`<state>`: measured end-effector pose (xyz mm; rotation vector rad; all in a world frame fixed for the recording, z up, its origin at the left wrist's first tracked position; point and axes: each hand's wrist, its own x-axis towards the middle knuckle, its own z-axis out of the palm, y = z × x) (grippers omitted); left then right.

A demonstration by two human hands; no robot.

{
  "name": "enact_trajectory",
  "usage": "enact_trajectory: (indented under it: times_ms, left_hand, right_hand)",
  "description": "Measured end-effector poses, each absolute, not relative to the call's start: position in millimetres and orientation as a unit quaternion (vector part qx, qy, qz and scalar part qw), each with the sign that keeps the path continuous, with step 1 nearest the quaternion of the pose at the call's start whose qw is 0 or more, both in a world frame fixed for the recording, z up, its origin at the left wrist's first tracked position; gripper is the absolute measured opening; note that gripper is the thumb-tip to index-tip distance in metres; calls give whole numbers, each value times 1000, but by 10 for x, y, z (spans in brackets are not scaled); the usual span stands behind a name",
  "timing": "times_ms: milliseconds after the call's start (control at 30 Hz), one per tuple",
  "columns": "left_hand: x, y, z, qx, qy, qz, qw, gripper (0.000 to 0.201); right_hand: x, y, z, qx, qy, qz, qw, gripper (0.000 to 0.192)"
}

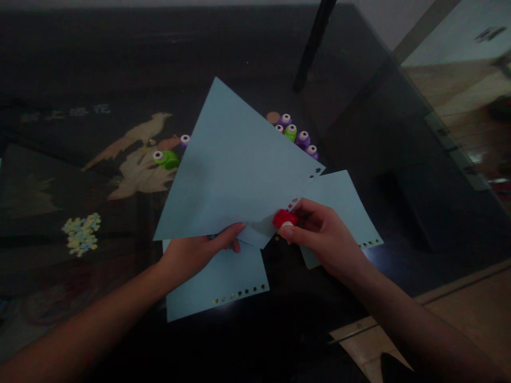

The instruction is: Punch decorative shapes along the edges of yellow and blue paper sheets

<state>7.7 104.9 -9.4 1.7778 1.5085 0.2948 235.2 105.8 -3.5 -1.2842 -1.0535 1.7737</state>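
Already we see punched rows along the edges of two lower sheets [217,279]; mid-frame, our left hand [199,252] pinches the big blue sheet [235,170], while our right hand [319,234] squeezes the red punch [284,218] on its barely punched edge. Spare punches [296,134] wait on the counter [59,64] above.

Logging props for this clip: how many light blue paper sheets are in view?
3. One sheet is held up by the left hand; one lies on the table beneath it; one lies under the right hand. More may be hidden underneath.
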Motion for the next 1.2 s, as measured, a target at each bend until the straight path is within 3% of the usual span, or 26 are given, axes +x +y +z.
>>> enact_trajectory:
  times_ms: [1200]
  left_hand:
    - [79,1054,-78,702,592,114,380,47]
  right_hand:
    - [2349,1058,-25,-500,-419,679,337,22]
